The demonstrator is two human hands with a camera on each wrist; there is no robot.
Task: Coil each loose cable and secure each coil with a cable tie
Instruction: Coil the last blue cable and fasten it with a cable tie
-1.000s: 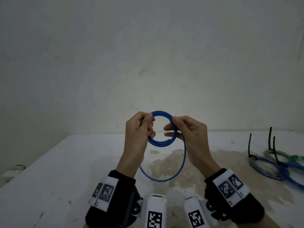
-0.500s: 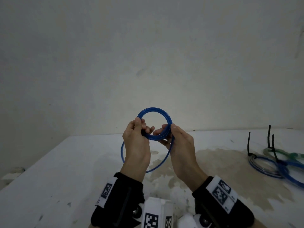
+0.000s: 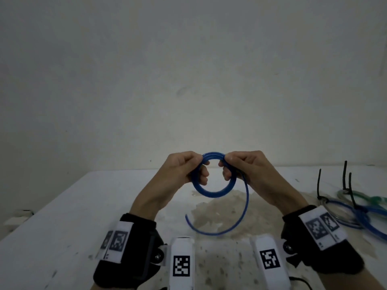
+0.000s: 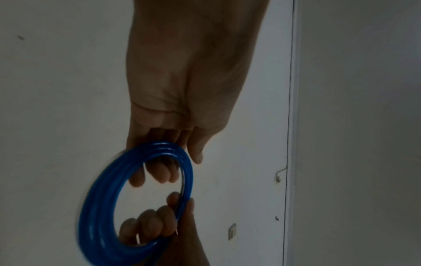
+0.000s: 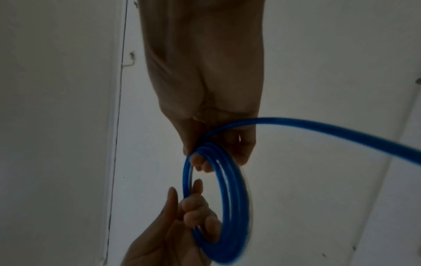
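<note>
A blue cable [image 3: 213,192] is wound into a small upright coil of several turns, held in the air above the white table [image 3: 62,216]. My left hand [image 3: 188,167] grips the coil's left side, fingers curled through the ring [image 4: 159,172]. My right hand [image 3: 238,166] grips its right side [image 5: 205,162]. A loose tail [image 3: 240,218] leaves the coil at the right hand, hangs down in an arc and ends free over the table [image 5: 341,133].
At the right of the table lie coiled cables [image 3: 356,214], blue, grey and green, bound with black cable ties [image 3: 345,174] whose ends stand upright. A brownish stain [image 3: 230,210] marks the table's middle. A bare wall stands behind.
Another turn has gone onto the coil. The hanging loop has shrunk to a short free tail on the right. Both hands have shifted to the coil's sides.
</note>
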